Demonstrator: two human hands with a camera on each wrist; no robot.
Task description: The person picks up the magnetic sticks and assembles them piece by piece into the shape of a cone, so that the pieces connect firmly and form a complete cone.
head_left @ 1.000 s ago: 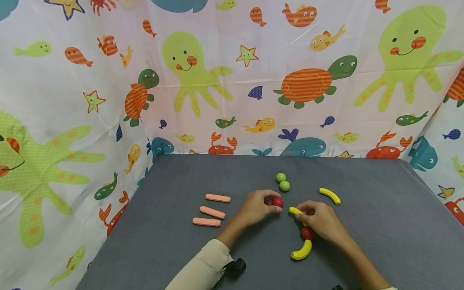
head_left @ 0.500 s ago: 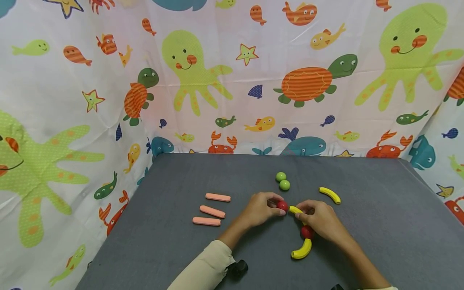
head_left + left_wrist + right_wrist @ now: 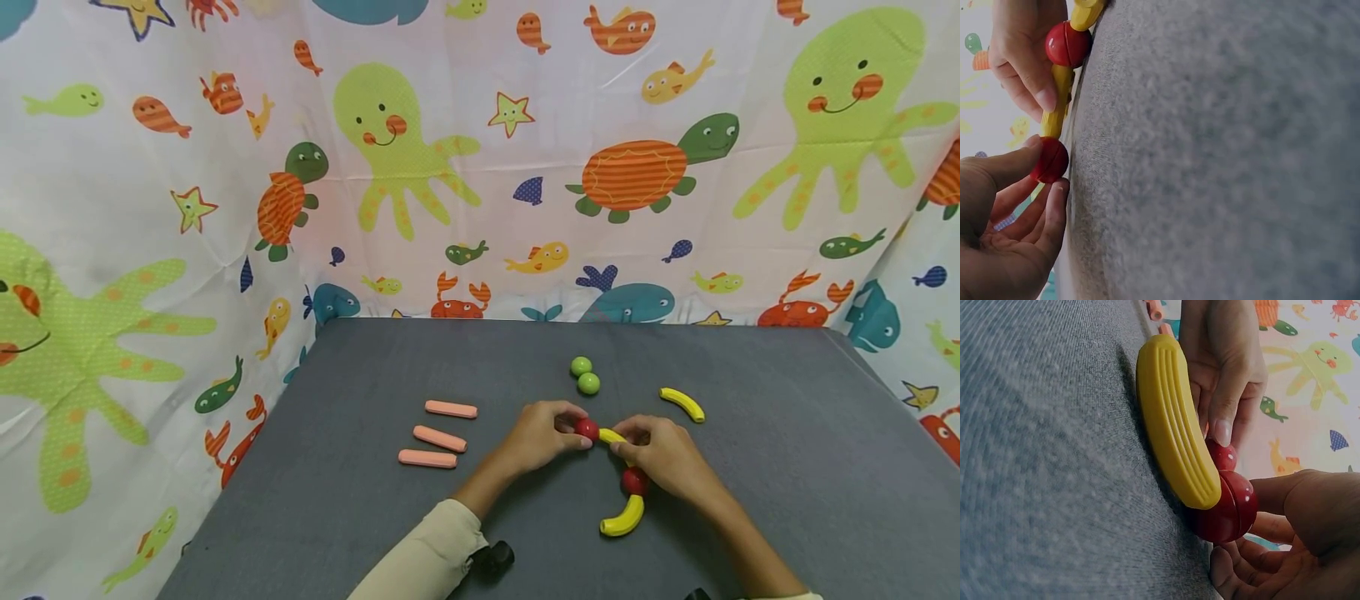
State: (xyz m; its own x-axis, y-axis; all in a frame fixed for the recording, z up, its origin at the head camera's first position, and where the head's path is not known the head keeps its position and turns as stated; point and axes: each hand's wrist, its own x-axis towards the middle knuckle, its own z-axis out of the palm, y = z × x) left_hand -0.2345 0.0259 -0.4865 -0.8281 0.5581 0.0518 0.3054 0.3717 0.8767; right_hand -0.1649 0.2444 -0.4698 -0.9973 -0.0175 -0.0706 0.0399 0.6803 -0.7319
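My left hand (image 3: 542,433) pinches a red ball (image 3: 587,429) between thumb and fingers; a seam line runs round the ball in the left wrist view. That ball touches the end of a curved yellow piece (image 3: 611,436), which my right hand (image 3: 663,454) pinches from above. At the piece's near end sits a second red ball (image 3: 634,481), by the right palm. Another curved, ridged yellow piece (image 3: 1175,419) touches this second ball and lies nearest the person. Together they form a bent chain on the grey surface; my right fingers hide part of the held piece.
Several things lie around: pink sticks (image 3: 438,437) on the left, two green balls (image 3: 585,376) behind the hands, and a loose curved yellow piece (image 3: 682,405) at the right. A patterned curtain (image 3: 465,167) borders the grey table (image 3: 360,367) at the back and sides.
My left hand has moved right with its red ball, closing the gap until the ball meets the yellow piece. The right hand has stayed almost still.
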